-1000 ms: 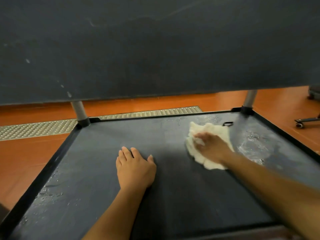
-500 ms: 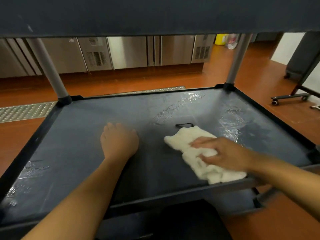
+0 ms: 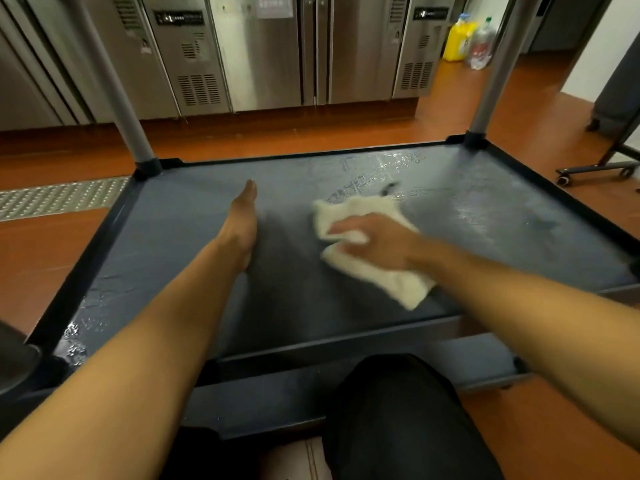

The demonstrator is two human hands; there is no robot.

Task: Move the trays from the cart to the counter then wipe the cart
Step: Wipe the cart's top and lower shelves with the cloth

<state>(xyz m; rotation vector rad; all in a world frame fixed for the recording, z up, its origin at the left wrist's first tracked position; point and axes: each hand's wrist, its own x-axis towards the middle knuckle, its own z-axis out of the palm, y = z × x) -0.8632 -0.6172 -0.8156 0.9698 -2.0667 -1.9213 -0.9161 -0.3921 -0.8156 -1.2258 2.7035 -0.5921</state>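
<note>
The right hand (image 3: 377,244) presses flat, spread fingers on a fluffy white cloth (image 3: 374,258), bunched and soft, near the middle of the cart shelf (image 3: 173,230). The shelf is dark, flat plastic with a raised rim and shiny wet streaks. The left hand (image 3: 244,223) stands on its edge on the shelf, fingers straight, holding nothing. Round grey metal posts (image 3: 117,84) rise from the corners. Steel cabinets (image 3: 256,53) stand behind, on a smooth orange floor (image 3: 41,251).

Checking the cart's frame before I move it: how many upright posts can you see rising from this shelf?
2. One post rises from the shelf's far left corner, the other post from its far right corner. Any near-corner posts lie outside the view or behind the arms.
</note>
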